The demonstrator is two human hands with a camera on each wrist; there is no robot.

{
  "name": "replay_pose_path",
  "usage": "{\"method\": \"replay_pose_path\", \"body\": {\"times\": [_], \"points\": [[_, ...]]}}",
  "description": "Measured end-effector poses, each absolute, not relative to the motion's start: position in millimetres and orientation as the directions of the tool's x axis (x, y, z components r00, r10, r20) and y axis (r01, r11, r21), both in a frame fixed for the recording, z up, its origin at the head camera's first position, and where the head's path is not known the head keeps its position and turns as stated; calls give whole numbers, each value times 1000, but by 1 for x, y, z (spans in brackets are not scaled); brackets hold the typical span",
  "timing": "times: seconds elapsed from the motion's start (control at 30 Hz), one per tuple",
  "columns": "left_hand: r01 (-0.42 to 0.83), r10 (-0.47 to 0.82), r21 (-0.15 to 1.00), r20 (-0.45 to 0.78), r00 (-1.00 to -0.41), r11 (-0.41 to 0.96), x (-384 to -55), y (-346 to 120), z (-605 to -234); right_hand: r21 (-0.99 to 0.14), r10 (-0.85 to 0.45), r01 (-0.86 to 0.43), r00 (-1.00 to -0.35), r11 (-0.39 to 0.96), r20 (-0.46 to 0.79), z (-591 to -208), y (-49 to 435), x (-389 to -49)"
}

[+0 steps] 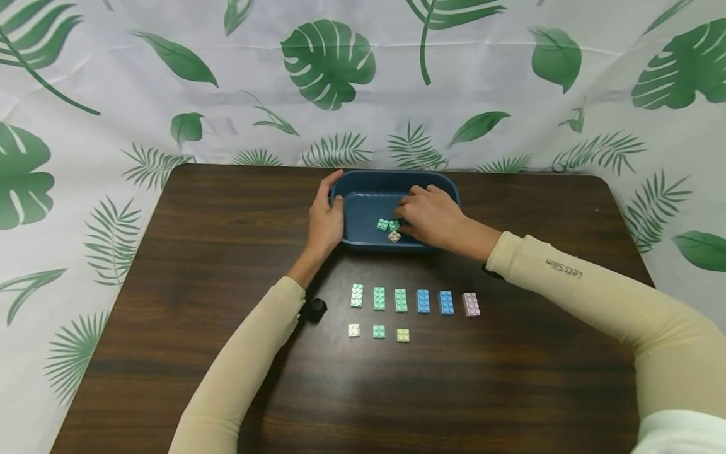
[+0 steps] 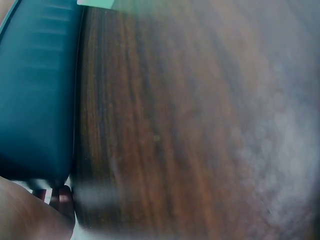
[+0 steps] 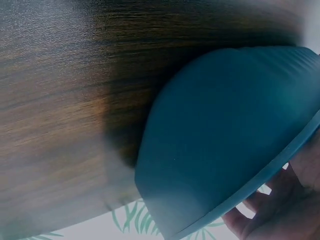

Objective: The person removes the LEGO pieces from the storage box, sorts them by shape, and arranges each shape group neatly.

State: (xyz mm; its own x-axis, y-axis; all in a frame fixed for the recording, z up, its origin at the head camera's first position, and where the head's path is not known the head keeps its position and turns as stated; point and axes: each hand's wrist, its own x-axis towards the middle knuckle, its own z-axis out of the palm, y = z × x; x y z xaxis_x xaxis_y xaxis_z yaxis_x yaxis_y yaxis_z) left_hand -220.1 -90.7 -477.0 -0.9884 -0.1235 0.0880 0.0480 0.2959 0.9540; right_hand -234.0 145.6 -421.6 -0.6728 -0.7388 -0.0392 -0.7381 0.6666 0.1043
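Observation:
A dark blue plastic bin [image 1: 363, 205] stands near the table's back edge. My left hand [image 1: 327, 224] grips its left end, thumb at the inner side of the rim and fingers along the outside. Over the right half of the bin, my right hand [image 1: 429, 214] reaches down inside with bent fingers. Beside those fingertips lie two small green toy bricks [image 1: 383, 224] and a beige brick [image 1: 394, 236]. Whether the fingers pinch a brick cannot be seen. In the right wrist view, the bin's wall [image 3: 215, 135] hides the fingertips.
In front of the bin is a row of longer bricks: green [image 1: 379, 299], blue [image 1: 423, 301] and pink [image 1: 471, 304]. A nearer row has small white [image 1: 354, 330], green [image 1: 379, 331] and yellow [image 1: 403, 335] bricks. A leaf-patterned cloth [image 1: 397, 94] hangs behind the table.

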Motion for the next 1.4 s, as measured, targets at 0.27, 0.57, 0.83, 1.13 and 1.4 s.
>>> {"method": "replay_pose_path", "body": {"times": [0.27, 0.57, 0.83, 1.13, 1.4], "points": [[53, -117, 949, 93, -989, 310, -221, -86, -475, 107, -730, -728, -683, 678, -25, -421, 153, -232], [53, -119, 951, 93, -988, 305, -220, -84, -473, 114, -694, -690, -720, 715, -1, -407, 162, -224], [51, -123, 953, 91, -988, 299, -219, -83, -472, 132, -707, -695, -695, 707, 131, -381, 181, -194], [55, -115, 954, 92, -989, 295, -219, -83, -475, 128, -720, -716, -642, 686, 263, -366, 195, -149], [48, -117, 950, 88, -989, 309, -217, -87, -473, 136, -767, -762, -594, 633, 242, -366, 191, -115]]}}
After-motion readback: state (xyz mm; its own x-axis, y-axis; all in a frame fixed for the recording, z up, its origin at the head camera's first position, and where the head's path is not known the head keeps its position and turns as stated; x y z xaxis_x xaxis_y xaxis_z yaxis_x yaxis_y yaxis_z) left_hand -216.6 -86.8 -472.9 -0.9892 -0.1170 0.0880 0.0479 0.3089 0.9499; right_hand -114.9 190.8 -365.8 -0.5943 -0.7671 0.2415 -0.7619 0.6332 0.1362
